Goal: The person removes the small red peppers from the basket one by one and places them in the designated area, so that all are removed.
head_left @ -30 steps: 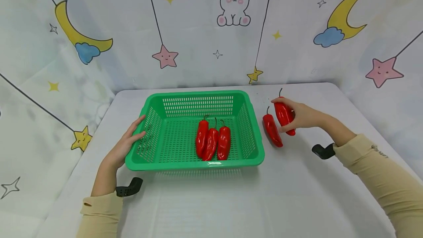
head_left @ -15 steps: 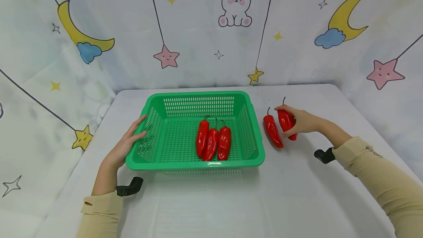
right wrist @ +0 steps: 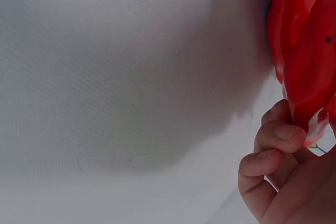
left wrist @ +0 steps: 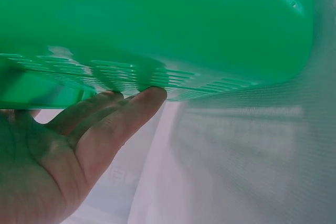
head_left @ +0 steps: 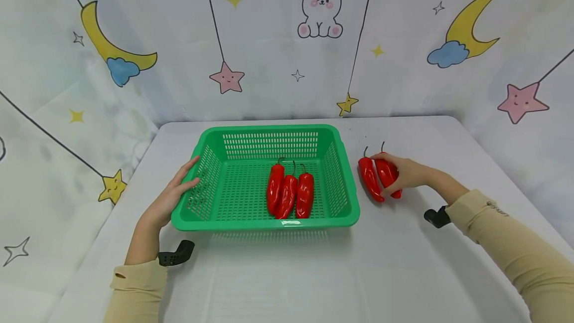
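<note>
My right hand (head_left: 405, 174) holds a glossy red chili pepper (head_left: 385, 171) with a dark curved stem, thumb on the near side and fingers on the far side. Its left neighbour is a second red chili pepper (head_left: 369, 179), right beside it on the white table. In the right wrist view the held pepper (right wrist: 315, 61) overlaps the other one. My left hand (head_left: 167, 201) rests at the left rim of a green plastic basket (head_left: 269, 224). The left wrist view shows its straight fingers (left wrist: 115, 129) touching the slotted outer wall from below the rim.
Three red chili peppers (head_left: 289, 193) lie side by side in the right half of the basket. A white table (head_left: 287, 273) carries everything, with a patterned cloth (head_left: 278, 39) hanging behind it. Black wrist mounts (head_left: 177, 254) sit under both cuffs.
My right hand has moved the held pepper down and toward the table's front, close against the other loose pepper. The left hand and the basket stay in place.
</note>
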### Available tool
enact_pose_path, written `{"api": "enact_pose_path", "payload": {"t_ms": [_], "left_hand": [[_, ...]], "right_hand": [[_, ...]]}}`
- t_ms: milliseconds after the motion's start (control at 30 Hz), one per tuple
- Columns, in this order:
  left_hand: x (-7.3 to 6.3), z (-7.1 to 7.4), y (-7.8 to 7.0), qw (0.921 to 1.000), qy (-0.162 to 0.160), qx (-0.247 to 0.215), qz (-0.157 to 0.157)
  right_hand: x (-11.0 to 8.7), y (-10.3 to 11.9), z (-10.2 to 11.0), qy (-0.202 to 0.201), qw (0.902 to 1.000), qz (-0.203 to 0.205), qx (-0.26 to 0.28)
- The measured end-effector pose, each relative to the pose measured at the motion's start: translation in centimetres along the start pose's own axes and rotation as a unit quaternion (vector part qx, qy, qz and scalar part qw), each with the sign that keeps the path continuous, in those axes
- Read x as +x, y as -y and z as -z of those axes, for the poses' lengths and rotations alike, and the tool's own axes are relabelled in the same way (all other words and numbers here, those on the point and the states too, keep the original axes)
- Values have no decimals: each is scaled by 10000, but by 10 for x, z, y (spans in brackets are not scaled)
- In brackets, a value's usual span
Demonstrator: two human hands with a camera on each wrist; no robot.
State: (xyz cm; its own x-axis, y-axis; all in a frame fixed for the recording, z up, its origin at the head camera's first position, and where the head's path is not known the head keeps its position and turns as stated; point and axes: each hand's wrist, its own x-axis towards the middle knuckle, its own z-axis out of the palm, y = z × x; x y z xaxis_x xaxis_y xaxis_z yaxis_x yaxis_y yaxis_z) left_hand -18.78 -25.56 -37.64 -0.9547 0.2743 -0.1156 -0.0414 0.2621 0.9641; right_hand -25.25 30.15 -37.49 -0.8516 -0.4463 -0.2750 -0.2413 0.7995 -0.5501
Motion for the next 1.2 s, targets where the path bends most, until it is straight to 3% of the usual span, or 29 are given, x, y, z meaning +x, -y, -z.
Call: {"api": "enact_pose_path", "payload": {"t_ms": [800, 1200], "left_hand": [[1, 0, -1, 10000, 27, -10, 21], [1, 0, -1, 10000, 34, -34, -36]], "right_hand": [[5, -16, -15, 45, 9994, -313, 152], [5, -14, -14, -82, 9996, -231, 148]]}}
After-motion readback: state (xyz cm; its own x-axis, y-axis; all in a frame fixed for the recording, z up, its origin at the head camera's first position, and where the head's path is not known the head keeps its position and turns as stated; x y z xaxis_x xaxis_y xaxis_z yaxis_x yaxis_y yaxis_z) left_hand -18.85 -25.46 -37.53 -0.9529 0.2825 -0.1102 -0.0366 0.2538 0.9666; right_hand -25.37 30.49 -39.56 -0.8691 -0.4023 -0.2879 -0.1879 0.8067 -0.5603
